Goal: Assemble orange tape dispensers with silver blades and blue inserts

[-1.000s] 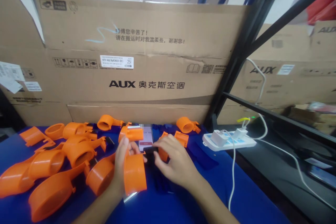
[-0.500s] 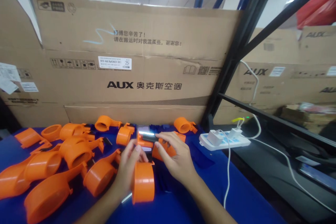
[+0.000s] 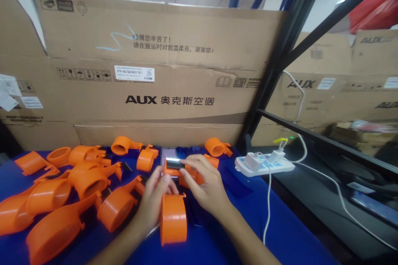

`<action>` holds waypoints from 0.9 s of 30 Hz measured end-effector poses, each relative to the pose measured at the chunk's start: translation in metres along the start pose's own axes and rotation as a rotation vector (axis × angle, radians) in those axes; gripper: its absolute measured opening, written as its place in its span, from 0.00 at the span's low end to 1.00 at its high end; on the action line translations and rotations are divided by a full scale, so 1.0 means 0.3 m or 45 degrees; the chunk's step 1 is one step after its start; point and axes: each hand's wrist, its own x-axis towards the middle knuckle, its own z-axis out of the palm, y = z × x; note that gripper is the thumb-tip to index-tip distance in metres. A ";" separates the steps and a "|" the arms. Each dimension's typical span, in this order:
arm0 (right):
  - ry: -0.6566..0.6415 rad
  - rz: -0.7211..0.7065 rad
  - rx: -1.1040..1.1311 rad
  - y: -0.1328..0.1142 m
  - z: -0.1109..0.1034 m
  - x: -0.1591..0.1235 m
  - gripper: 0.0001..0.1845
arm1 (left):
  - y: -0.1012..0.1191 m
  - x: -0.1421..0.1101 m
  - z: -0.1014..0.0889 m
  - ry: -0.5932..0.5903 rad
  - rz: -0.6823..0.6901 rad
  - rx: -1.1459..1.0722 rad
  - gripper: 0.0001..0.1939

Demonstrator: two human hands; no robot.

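My left hand [image 3: 154, 198] is closed around the arm of an orange plastic tape dispenser [image 3: 174, 223], whose wide ring hangs down toward me. A glossy black piece [image 3: 173, 163] lies across the dispenser's far end. At the right end of this piece, my right hand [image 3: 209, 184] pinches with thumb and fingers. Its fingertips partly cover the join. Right behind that hand sit more orange dispenser parts [image 3: 189, 178], half hidden by the fingers. A phone-like flat object [image 3: 168, 152] shows just beyond the black piece.
Several similar orange dispensers [image 3: 57, 232] crowd the left of the blue tabletop [image 3: 280, 236]. Another dispenser [image 3: 217, 147] stands at the back right. A white power strip [image 3: 264, 165] with plugs and cables lies to the right. A large cardboard box [image 3: 174, 70] walls off the back, beside a black rack post [image 3: 273, 66].
The dispenser's ring has shifted slightly right and down, and its far end has tilted a little. Both hands keep their hold. The whole view has drifted slightly left.
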 end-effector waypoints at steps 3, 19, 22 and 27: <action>-0.067 -0.018 0.027 0.002 0.004 -0.004 0.12 | 0.009 -0.003 0.014 0.016 -0.124 -0.075 0.21; -0.416 0.182 -0.450 0.071 -0.034 -0.004 0.18 | 0.073 0.025 0.028 0.463 -0.492 -0.424 0.18; -0.412 0.208 -0.453 0.076 -0.031 -0.005 0.16 | 0.062 0.023 0.028 0.459 -0.443 -0.416 0.17; -0.087 0.216 -0.405 0.117 -0.044 0.015 0.16 | 0.046 0.022 0.012 0.301 -0.350 -0.217 0.24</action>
